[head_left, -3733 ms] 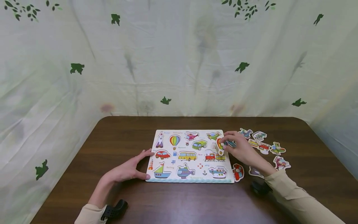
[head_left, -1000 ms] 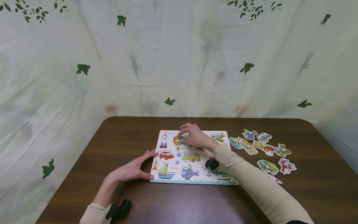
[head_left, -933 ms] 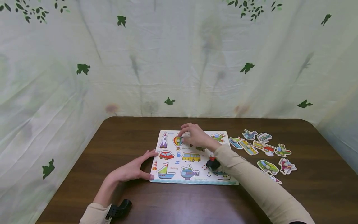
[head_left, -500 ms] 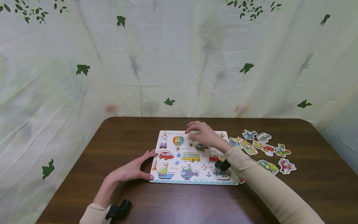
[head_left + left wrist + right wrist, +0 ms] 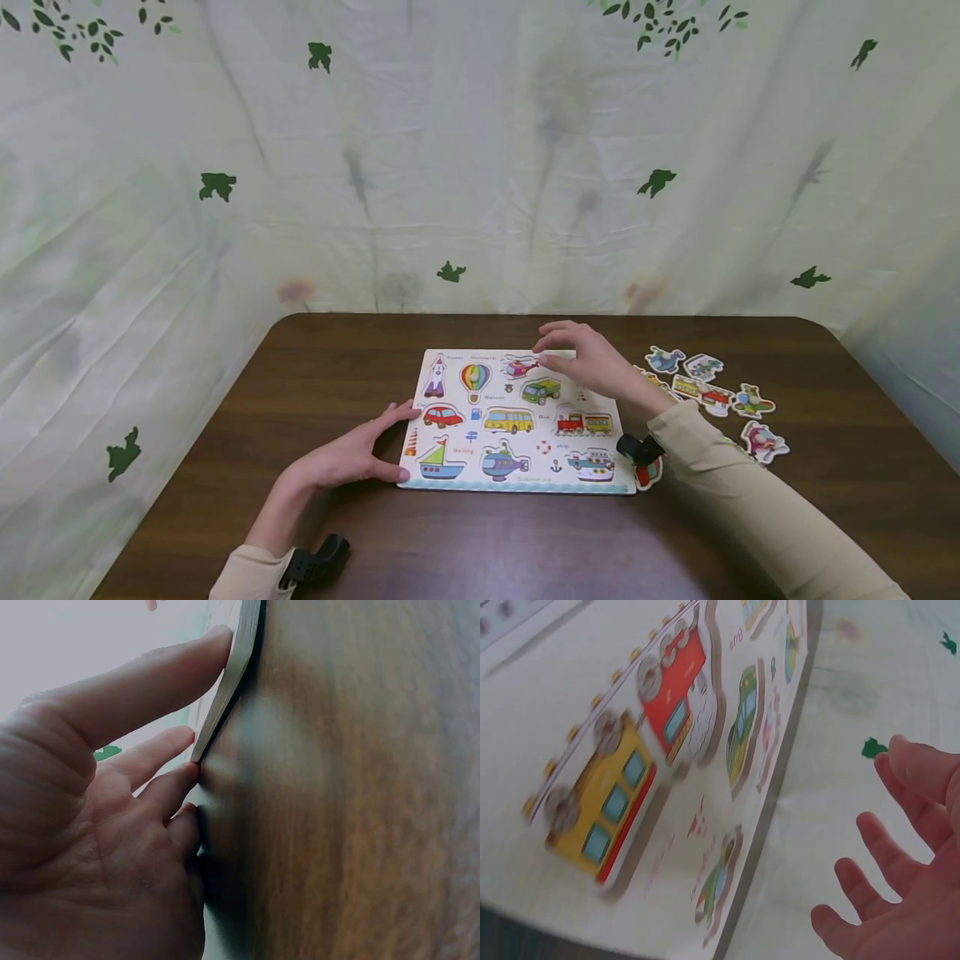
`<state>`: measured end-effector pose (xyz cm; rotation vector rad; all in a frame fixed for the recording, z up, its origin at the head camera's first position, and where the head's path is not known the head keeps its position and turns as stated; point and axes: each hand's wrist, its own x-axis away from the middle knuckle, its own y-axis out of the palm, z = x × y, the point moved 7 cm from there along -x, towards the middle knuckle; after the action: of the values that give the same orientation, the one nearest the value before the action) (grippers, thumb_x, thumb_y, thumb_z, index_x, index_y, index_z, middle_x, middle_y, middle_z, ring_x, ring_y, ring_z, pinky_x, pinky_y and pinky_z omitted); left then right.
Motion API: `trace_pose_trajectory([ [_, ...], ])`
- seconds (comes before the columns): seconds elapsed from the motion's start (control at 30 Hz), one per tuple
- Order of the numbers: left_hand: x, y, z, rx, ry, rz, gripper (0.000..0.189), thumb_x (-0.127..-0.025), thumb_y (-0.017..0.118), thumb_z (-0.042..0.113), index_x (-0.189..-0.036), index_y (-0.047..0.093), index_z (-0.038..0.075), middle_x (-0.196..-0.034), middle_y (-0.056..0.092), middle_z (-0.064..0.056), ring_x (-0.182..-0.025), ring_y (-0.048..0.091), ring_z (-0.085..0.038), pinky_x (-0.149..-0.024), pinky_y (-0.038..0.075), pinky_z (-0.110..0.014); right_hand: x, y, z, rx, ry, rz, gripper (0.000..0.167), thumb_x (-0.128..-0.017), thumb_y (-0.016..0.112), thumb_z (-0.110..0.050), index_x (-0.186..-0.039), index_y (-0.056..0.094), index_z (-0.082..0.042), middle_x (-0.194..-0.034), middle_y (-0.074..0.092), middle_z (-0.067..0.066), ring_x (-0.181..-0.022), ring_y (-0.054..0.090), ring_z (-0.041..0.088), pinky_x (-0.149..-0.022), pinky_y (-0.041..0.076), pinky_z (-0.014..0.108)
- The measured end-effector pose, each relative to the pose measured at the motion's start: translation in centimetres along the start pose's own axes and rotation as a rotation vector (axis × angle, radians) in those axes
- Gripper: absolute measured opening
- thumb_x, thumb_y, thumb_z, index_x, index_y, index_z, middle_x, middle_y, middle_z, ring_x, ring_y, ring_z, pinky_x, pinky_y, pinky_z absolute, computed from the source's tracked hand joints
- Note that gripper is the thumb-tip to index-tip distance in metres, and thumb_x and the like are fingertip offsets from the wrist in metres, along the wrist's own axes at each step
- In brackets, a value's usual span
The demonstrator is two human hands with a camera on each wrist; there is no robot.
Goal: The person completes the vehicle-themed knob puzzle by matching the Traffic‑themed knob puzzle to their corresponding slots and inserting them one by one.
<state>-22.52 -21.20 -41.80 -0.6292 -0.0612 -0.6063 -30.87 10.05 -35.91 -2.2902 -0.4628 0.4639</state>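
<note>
A white vehicle puzzle board (image 5: 495,486) lies on the table, with pictures such as a rocket, a bus and a train. At its left edge rests my left hand (image 5: 341,450), thumb near the front corner and fingers farther back; the left wrist view shows the thumb (image 5: 150,682) against the board's rim. A hot-air balloon piece (image 5: 475,377) sits at its matching picture in the upper left of the board. My right hand (image 5: 588,358) hovers over the upper right corner, holding nothing, its fingers spread in the right wrist view and covering the airplane picture (image 5: 716,885) in the head view.
Several loose puzzle pieces lie right of the board, among them a bus piece (image 5: 690,387), an airplane piece (image 5: 752,402) and a helicopter piece (image 5: 763,442). A red piece (image 5: 648,473) sits by the lower right corner. My right forearm (image 5: 750,492) hides others. A fabric backdrop (image 5: 480,167) stands behind the table.
My right hand brought the balloon piece from the right onto its picture, let it go, and moved back rightward over the board. The left hand has stayed at the left edge.
</note>
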Motion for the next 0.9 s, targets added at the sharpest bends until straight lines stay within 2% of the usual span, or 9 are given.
trace_pose_trajectory([
  [0.33,0.1,0.0,0.4,-0.004,0.013,0.006,0.085,-0.079,0.083,0.017,-0.15,0.037,0.011,-0.161,0.009,-0.023,-0.147,0.003,-0.043,-0.11,0.012,-0.062,2.7,-2.4,1.4,0.049,0.048,0.015,0.021,-0.093,0.07,-0.024,-0.11,0.073,-0.013,-0.139,0.054,0.011,-0.132,0.043,0.032,-0.101,0.037,0.055],
  [0.73,-0.1,0.0,-0.2,-0.006,-0.029,0.007,0.086,-0.079,0.083,0.021,-0.151,0.037,0.013,-0.162,0.006,-0.022,-0.147,0.002,-0.041,-0.11,0.011,-0.063,5.0,-4.7,4.5,0.067,0.095,0.058,0.019,-0.093,0.07,-0.014,-0.11,0.072,-0.007,-0.139,0.054,0.015,-0.131,0.043,0.037,-0.101,0.035,0.058],
  [0.9,0.0,0.0,-0.1,-0.008,-0.023,0.01,0.085,-0.079,0.083,0.021,-0.151,0.037,0.013,-0.162,0.007,-0.022,-0.147,0.002,-0.042,-0.11,0.012,-0.062,5.6,-5.2,5.8,0.08,0.11,0.065,0.019,-0.093,0.07,-0.014,-0.11,0.073,-0.006,-0.138,0.054,0.015,-0.13,0.043,0.04,-0.099,0.036,0.06],
])
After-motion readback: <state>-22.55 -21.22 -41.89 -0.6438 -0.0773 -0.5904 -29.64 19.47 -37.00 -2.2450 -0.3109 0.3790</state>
